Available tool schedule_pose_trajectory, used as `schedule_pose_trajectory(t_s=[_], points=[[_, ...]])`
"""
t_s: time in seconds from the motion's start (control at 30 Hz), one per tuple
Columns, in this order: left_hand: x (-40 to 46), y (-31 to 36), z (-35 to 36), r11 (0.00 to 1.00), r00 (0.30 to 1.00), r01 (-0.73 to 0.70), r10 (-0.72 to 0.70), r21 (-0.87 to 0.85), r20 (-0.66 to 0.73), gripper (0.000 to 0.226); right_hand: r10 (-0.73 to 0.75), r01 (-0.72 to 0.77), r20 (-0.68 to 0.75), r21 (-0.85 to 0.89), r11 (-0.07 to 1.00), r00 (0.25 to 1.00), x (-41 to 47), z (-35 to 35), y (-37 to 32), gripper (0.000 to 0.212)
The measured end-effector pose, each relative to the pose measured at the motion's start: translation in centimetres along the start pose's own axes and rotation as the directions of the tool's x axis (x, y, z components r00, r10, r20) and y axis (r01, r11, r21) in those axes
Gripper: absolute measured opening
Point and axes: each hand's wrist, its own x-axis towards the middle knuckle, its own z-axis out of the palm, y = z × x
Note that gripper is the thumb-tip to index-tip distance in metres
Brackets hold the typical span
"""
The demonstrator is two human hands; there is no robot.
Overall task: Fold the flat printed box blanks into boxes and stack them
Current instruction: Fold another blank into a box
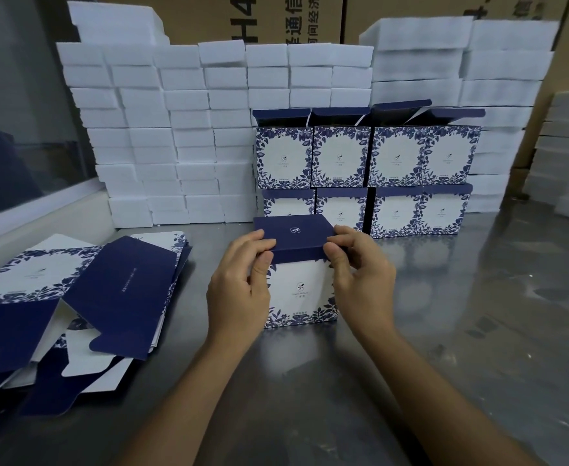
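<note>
Forearms: both reach in from the bottom edge, which cuts them off near the elbows.
Left hand (242, 280): thumb and curled fingers pinch the left end of the navy lid flap, fingertips on top, thumb on the front lip.
Right hand (360, 274): pinches the right end of the same flap in the same way, thumb on the front edge.
Box in hand (301, 290): upright on the steel table (478, 331), centre, just ahead of the wrists; white front panel with a small logo and a blue leaf border along the bottom and sides; navy lid with a small white emblem, folded over the top. Both hands cover its left and right edges, so the side panels cannot be seen.
Flat blanks (74, 297): a loose, fanned pile on the table to the left, navy flaps and white floral panels overlapping; the left edge cuts the pile off, and its count cannot be told.
Stacked boxes (367, 169): two rows against the back, behind the held box, four across in each; top row with navy lids standing open. The held box hides part of the lower row's left end.
White foam blocks (175, 129): piled in columns behind and beside the stack, some blurred at far right.
Brown cartons (276, 18): at the very back, print only partly visible.
</note>
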Motion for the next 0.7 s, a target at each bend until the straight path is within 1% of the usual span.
schedule_pose_trajectory(t_s=[0.07,0.13,0.2,0.27,0.3,0.37,0.43,0.5,0.57,0.7], points=[[-0.5,0.0,0.2,0.998,1.0,-0.008,0.009,0.055,-0.02,0.024,-0.056,0.054,-0.029,-0.075,0.996,0.998,-0.4,0.1,0.2,0.007],[-1.1,0.1,0.4,0.988,1.0,-0.006,0.01,0.155,-0.027,0.03,-0.093,0.083,-0.049,-0.174,0.981,0.994,-1.1,0.4,0.1,0.014],[-1.5,0.0,0.5,0.973,1.0,-0.016,0.015,0.232,0.01,0.041,-0.167,0.151,-0.029,-0.295,0.944,0.985,-1.5,0.6,0.0,0.024],[-1.7,-0.3,0.6,0.965,0.997,-0.035,0.014,0.26,0.082,0.053,-0.253,0.25,0.053,-0.444,0.86,0.966,-1.6,0.8,-0.2,0.035],[-1.8,-0.5,0.6,0.963,0.992,-0.039,0.006,0.265,0.126,0.06,-0.27,0.286,0.105,-0.503,0.815,0.957,-1.8,0.9,-0.4,0.04],[-2.1,-0.9,0.6,0.962,0.978,-0.024,-0.034,0.27,0.207,0.072,-0.256,0.331,0.21,-0.561,0.759,0.944,-2.1,1.5,-0.8,0.05],[-2.3,-1.3,0.7,0.959,0.96,0.004,-0.083,0.283,0.267,0.076,-0.187,0.332,0.3,-0.561,0.758,0.935,-2.6,2.0,-1.0,0.059],[-2.3,-1.8,0.7,0.957,0.944,0.028,-0.12,0.29,0.307,0.071,-0.113,0.321,0.374,-0.559,0.764,0.921,-2.5,2.3,-0.7,0.066],[-2.3,-2.3,0.7,0.958,0.929,0.079,-0.17,0.274,0.329,0.062,-0.077,0.33,0.424,-0.567,0.755,0.903,-2.1,2.2,-0.1,0.07],[-2.3,-2.8,0.8,0.935,0.889,0.15,-0.27,0.321,0.37,0.034,-0.083,0.305,0.401,-0.529,0.792,0.912,-1.1,2.4,0.8,0.071]])
